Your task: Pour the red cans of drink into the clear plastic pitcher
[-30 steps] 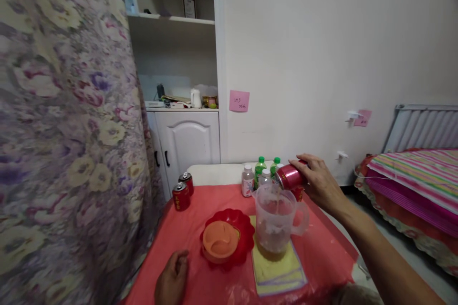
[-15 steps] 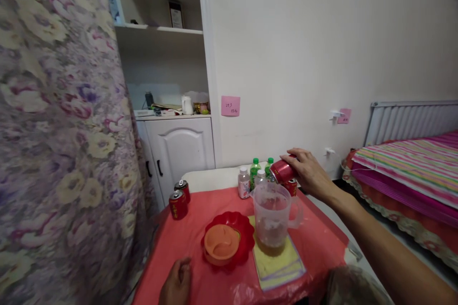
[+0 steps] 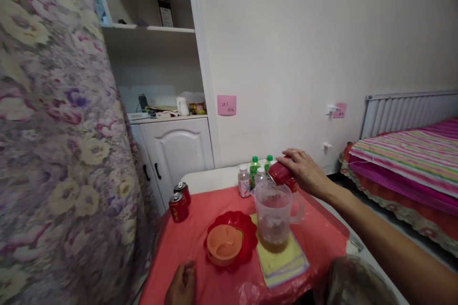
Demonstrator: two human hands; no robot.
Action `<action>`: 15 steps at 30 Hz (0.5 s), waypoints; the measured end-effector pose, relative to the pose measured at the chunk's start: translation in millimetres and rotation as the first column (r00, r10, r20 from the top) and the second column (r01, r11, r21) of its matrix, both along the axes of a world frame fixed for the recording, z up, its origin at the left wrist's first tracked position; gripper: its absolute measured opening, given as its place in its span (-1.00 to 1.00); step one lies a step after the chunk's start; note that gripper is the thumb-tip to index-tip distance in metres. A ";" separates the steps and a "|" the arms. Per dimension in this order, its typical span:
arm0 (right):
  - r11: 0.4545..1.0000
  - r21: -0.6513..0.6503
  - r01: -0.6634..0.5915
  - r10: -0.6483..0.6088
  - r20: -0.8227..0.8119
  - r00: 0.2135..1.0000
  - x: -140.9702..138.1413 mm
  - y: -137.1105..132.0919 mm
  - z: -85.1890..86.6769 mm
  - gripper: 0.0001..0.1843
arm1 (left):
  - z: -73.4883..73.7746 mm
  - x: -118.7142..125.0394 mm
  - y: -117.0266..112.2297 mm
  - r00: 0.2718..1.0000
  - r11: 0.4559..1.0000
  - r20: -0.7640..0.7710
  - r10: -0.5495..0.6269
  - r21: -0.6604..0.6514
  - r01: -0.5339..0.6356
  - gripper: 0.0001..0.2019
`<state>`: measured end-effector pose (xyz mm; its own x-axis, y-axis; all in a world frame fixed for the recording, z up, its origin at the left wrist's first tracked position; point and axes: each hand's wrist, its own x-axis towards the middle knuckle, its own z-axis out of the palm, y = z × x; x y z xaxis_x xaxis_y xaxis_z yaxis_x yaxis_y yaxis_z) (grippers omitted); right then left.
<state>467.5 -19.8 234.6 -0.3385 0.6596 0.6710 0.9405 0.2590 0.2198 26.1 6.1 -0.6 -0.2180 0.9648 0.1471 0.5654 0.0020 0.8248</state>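
My right hand (image 3: 304, 171) is wrapped round a red drink can (image 3: 279, 172), tipped with its top end down to the left over the mouth of a clear plastic measuring jug (image 3: 274, 214). Some amber liquid lies at the jug's bottom. Under the jug is a yellow cloth (image 3: 282, 269) with pale purple edging. My left hand (image 3: 181, 283) rests curled at the near side of the table, with nothing visible in it. Closest to it is an orange divided bowl (image 3: 224, 244) sitting in a red scalloped plate (image 3: 249, 243).
Two red cans (image 3: 179, 208) stand at the table's left. Behind the jug are white-capped bottles (image 3: 244, 183) and green-capped bottles (image 3: 255, 167), with another red can partly hidden by my right hand. A red cloth (image 3: 200, 209) covers the table. A dark, shiny item (image 3: 358, 281) is at the near right.
The view has shifted slightly. The can in my right hand is tipped a little lower and nearer the jug's rim. My left hand stays curled.
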 end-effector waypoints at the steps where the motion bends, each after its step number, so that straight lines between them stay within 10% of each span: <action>1: 1.000 0.001 -0.002 0.002 0.005 1.000 -0.7 0.2 -0.9 -0.39 | -0.5 0.1 -0.1 1.000 1.000 -0.002 0.000 -0.002 0.000 -0.58; 15: 0.998 -0.057 0.032 -0.027 0.083 0.996 -21.2 -8.9 6.1 -0.40 | -1.7 0.0 1.2 0.996 0.998 -0.070 -0.058 -0.031 0.056 -0.60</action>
<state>446.3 -28.7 240.8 -0.3705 0.7073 0.6020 0.9274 0.2461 0.2816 26.1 7.3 -2.2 -0.1522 0.9795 0.1322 0.6222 -0.0090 0.7828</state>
